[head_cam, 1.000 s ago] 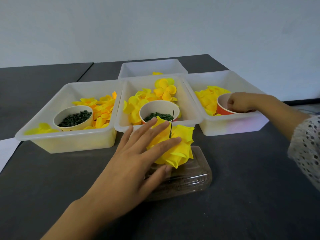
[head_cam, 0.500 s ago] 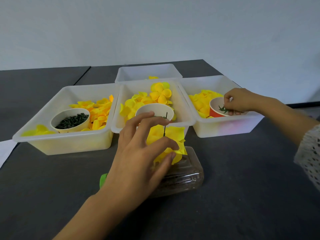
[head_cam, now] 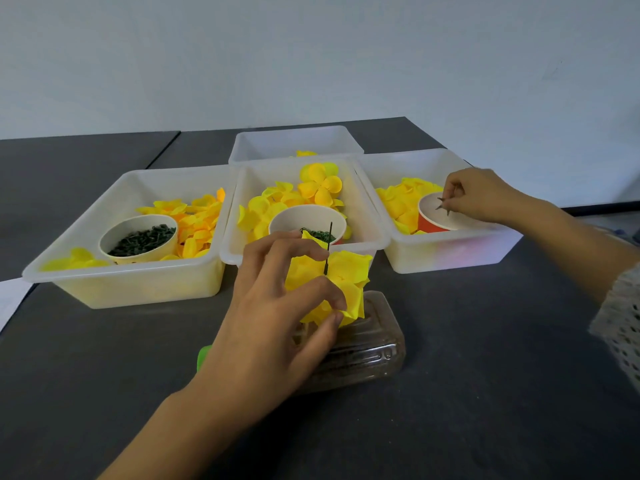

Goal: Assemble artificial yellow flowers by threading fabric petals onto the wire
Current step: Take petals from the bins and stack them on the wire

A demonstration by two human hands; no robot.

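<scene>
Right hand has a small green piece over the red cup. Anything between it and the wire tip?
Nothing visible blocks it. The right hand pinches the green piece above the red cup; the wire tip stands bare above the petals that the left hand grips. Only low bin rims lie between.

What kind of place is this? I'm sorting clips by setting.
Probably a craft or piecework assembly bench, not a home table: translucent bins of loose yellow petals, paper cups of small green parts, and a half-built flower on an upright wire, all on a plain dark tabletop.

Craft workbench: petal-filled plastic bins (head_cam: 124, 271) on dark table (head_cam: 485, 393), bare wall.
</scene>
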